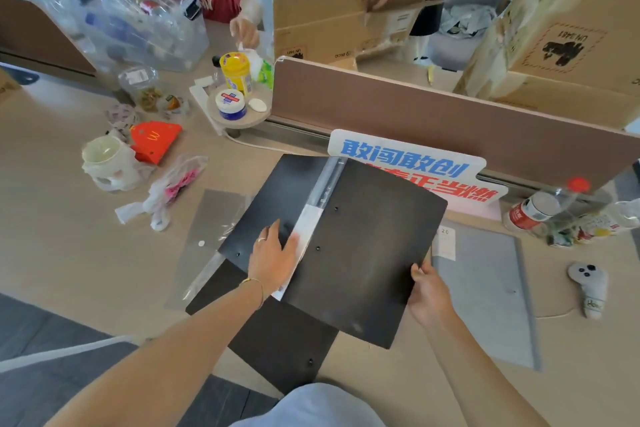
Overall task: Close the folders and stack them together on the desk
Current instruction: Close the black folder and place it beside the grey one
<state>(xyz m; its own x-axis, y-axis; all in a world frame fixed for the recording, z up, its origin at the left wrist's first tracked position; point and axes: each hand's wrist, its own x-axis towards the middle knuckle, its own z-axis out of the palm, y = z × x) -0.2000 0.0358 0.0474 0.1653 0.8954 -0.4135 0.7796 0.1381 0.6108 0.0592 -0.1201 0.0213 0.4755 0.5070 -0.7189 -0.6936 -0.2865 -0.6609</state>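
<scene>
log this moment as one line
left hand flat on black folder spine | right hand gripping its right cover edge | folder open | grey folder beside

Black folder (363, 253) seen open, spine strip (311, 218) exposed, right cover raised off tabletop (69, 253). Left hand (272, 260) laid flat on folder beside spine; right cover's near edge pinched by right hand (429, 291) fingers (417, 270). Second black folder (277, 333) partly covered beneath. Grey folder (485, 288) lying right of black folder, clear sleeve (207, 218) left of it.
</scene>
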